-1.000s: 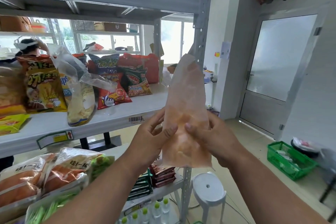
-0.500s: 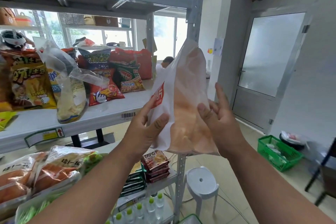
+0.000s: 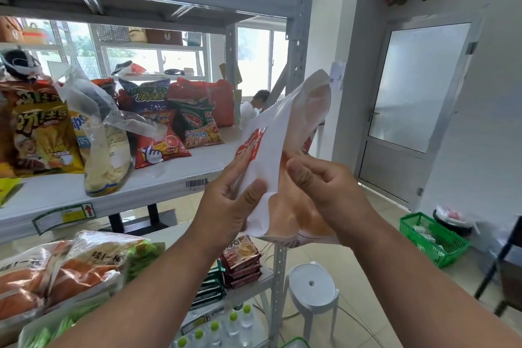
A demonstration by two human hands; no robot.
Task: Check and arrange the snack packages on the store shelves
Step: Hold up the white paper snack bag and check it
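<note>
I hold a white and orange snack bag (image 3: 293, 150) in front of the shelf's right post, tilted with its top to the upper right. My left hand (image 3: 228, 206) grips its lower left side, thumb on the front. My right hand (image 3: 324, 192) pinches the bag's middle from the right. The grey shelf (image 3: 158, 186) behind carries a yellow snack bag (image 3: 42, 135), a clear bag of pale chips (image 3: 104, 155), a red bag (image 3: 161, 144) and a green prawn cracker bag (image 3: 197, 130).
Lower shelves hold orange bagged snacks (image 3: 70, 271), stacked red and green packs (image 3: 240, 263) and small bottles (image 3: 214, 330). A white stool (image 3: 310, 288) stands by the post. A green basket (image 3: 432, 237) sits on the floor near a frosted door (image 3: 409, 99). A person sits beyond the shelf.
The bag has turned from upright to tilted, its red-printed side now showing. My right hand went from fingers spread behind the bag to pinching its middle.
</note>
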